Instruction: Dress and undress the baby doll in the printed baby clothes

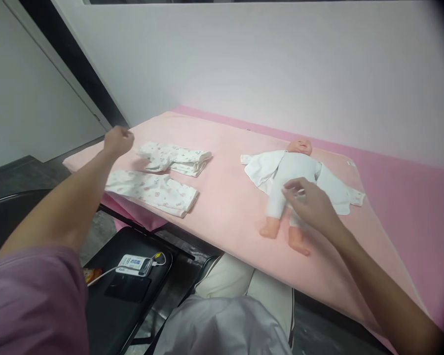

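A baby doll (297, 170) with a white body and bare feet lies face up on the pink-covered table. Under it a white baby shirt (335, 191) is spread open, its printed cuffs out to both sides. Over the doll's legs is my right hand (309, 201), fingers slightly bent and apart, nothing seen in it; I cannot tell whether it touches the doll. My left hand (119, 141) is curled closed above the table's left part, with nothing visible in it. Closest to it lie folded printed baby clothes (172, 158), and in front of them another folded printed garment (153, 191).
The table's pink cover (222, 197) reaches a white and pink wall (244, 64) at the back. Below the front edge, a black chair (107, 315) holds a white device (133, 265) with a cable and a dark phone-like slab (128, 287).
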Demonstrator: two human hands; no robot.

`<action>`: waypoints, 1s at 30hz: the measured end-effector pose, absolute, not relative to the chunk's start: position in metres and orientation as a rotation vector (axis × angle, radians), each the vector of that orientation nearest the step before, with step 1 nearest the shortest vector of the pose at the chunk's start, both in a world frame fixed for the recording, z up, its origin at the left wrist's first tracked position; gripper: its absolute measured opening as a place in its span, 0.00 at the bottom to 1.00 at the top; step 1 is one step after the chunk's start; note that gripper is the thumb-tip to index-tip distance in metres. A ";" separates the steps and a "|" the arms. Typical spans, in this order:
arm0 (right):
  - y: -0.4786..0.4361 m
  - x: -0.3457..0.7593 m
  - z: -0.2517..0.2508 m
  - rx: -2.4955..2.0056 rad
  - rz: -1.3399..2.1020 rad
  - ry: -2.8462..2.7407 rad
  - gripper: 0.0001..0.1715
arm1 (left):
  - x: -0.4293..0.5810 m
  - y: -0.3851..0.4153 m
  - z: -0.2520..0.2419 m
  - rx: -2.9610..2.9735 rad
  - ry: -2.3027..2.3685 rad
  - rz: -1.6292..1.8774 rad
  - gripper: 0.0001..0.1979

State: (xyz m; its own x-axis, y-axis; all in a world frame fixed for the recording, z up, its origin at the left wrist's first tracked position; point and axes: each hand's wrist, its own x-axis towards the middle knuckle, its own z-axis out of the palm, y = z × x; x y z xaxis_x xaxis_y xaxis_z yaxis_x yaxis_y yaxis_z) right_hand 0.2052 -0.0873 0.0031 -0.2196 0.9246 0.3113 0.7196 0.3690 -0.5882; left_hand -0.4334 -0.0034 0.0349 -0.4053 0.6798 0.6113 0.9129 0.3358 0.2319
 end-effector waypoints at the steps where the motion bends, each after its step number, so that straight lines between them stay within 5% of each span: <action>1: -0.074 0.217 0.001 -1.448 0.347 -2.008 0.18 | -0.409 0.018 0.034 -1.443 -2.197 -0.823 0.38; 7: 0.029 0.242 -0.012 -1.527 0.038 -2.158 0.27 | -0.169 0.111 -0.001 -2.258 -1.738 -0.949 0.19; 13: 0.102 0.209 -0.001 -1.708 -0.013 -2.333 0.27 | 0.026 0.117 -0.067 -2.453 -1.782 -0.757 0.24; 30: 0.142 0.161 -0.019 -1.859 -0.024 -2.383 0.28 | 0.027 0.131 -0.089 -2.369 -1.813 -0.773 0.16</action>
State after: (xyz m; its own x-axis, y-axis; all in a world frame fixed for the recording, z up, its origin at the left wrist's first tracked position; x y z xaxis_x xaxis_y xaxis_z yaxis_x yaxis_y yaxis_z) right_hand 0.1607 0.1423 -0.0187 -0.2392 0.9654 0.1036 0.9673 0.2462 -0.0605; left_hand 0.0272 0.1308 -0.0887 0.1827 0.8888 0.4203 0.9187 -0.3066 0.2489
